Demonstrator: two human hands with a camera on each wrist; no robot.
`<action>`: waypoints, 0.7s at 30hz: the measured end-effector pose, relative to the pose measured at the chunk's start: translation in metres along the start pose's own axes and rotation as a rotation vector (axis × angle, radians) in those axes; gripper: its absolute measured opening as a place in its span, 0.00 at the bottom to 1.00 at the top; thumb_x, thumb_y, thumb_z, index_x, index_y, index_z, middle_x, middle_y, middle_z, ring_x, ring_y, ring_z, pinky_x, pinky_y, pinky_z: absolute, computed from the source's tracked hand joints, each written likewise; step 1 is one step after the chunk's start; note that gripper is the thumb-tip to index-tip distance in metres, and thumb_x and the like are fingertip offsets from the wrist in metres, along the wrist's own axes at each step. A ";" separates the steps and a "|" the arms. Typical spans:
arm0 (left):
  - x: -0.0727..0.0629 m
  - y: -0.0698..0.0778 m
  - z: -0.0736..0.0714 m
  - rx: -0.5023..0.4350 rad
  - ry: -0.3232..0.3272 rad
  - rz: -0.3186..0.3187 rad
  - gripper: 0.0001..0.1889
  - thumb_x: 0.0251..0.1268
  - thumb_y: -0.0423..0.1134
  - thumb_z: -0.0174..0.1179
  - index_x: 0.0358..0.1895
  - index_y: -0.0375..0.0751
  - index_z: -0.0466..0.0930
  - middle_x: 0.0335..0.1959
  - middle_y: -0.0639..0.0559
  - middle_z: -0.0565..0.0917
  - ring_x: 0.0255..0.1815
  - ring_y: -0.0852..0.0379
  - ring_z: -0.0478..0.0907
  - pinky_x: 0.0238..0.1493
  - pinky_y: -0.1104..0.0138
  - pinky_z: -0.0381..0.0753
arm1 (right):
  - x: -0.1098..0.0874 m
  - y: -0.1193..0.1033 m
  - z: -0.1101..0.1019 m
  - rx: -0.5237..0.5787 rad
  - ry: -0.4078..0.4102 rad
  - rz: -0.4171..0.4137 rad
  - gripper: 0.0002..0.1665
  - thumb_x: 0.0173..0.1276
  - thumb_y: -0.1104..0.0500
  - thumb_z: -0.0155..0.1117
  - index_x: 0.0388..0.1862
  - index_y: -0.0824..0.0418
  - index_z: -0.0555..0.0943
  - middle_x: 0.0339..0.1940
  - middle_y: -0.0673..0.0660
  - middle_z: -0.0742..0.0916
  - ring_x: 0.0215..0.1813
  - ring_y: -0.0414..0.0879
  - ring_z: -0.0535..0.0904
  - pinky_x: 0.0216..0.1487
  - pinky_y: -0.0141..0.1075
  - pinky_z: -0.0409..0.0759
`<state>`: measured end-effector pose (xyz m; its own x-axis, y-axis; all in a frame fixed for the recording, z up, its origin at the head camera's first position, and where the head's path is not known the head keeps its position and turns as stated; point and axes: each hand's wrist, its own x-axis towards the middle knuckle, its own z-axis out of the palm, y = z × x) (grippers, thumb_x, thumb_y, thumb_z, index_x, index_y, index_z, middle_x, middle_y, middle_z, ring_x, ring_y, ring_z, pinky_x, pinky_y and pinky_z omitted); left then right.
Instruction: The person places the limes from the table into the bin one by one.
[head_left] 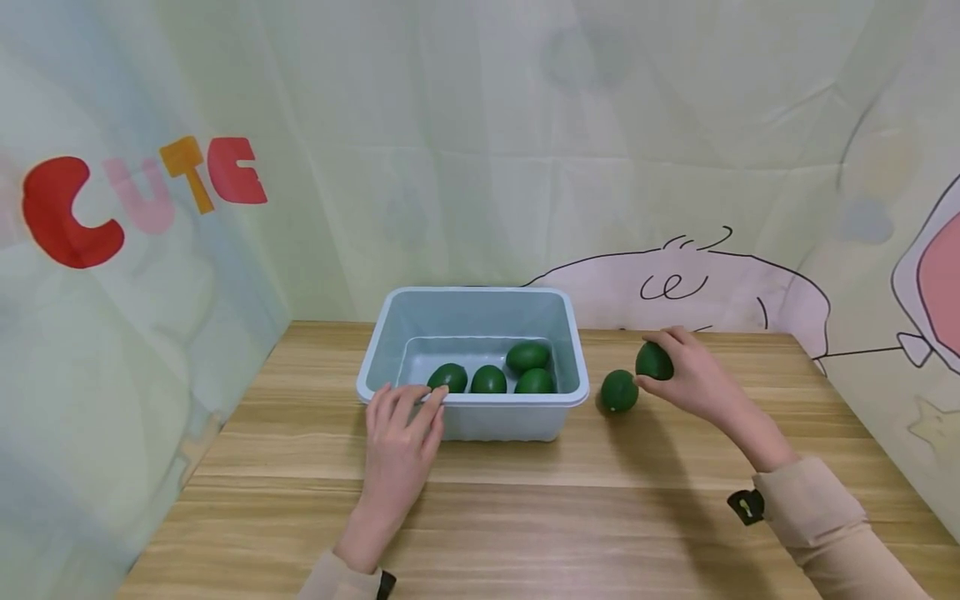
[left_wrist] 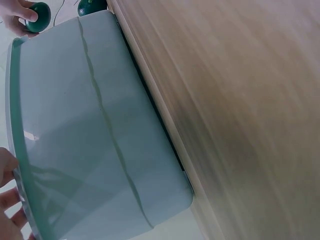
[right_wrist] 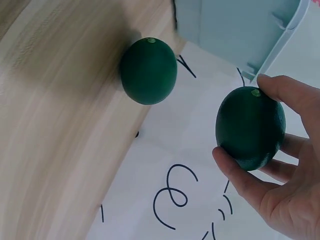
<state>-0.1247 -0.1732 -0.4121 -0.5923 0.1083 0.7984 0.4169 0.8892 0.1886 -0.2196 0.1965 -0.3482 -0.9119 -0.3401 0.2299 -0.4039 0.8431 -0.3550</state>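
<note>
My right hand [head_left: 693,375] pinches a dark green avocado [right_wrist: 251,129] between thumb and fingers, raised above the tabletop at the right. Just below and left of it, a second avocado [head_left: 619,391] lies on the wood. Several more avocados, among them one near the left [head_left: 447,377], lie inside a pale blue plastic bin [head_left: 495,422]. On the bin's front rim, toward its left corner, rest the fingers of my left hand [head_left: 401,450]. The left wrist view shows that hand's fingers [left_wrist: 7,200] touching the rim; their tips are partly hidden.
The wooden table [head_left: 525,517] has its back edge just behind the bin. A printed fabric backdrop [head_left: 465,167] rises behind the table and along both sides.
</note>
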 end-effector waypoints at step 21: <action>0.000 0.000 0.001 0.001 0.000 -0.001 0.13 0.60 0.34 0.62 0.49 0.40 0.84 0.42 0.44 0.82 0.50 0.44 0.74 0.64 0.43 0.65 | 0.008 -0.020 -0.013 -0.024 0.034 -0.033 0.37 0.58 0.50 0.71 0.64 0.61 0.72 0.59 0.64 0.76 0.48 0.58 0.79 0.43 0.50 0.83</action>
<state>-0.1252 -0.1724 -0.4121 -0.5926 0.1075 0.7983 0.4158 0.8897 0.1888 -0.2181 0.1823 -0.3273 -0.8948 -0.3541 0.2718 -0.4318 0.8413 -0.3253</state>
